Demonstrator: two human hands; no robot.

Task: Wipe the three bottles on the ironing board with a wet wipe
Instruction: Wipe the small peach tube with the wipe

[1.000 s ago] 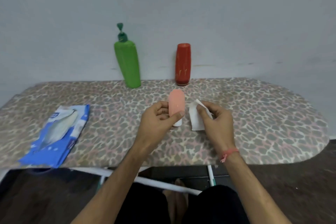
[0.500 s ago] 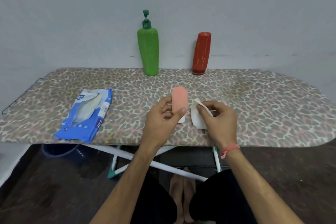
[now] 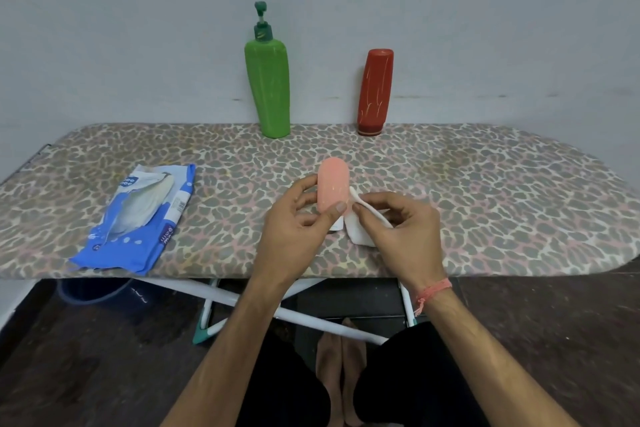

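Fingers of my left hand (image 3: 294, 229) clamp the pink bottle (image 3: 333, 189) above the board (image 3: 485, 204), hiding its white base; my right hand (image 3: 398, 232) pinches the wipe (image 3: 360, 232), partly covered, against it.

Green pump bottle (image 3: 268, 90) and red bottle (image 3: 375, 92) stand well apart, wipes packet (image 3: 138, 218) left, board's (image 3: 502, 204) right end bare

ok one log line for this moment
left hand: holds small pink plastic bottle | right hand: presses white wet wipe on it | tall green pump bottle, red bottle: standing untouched
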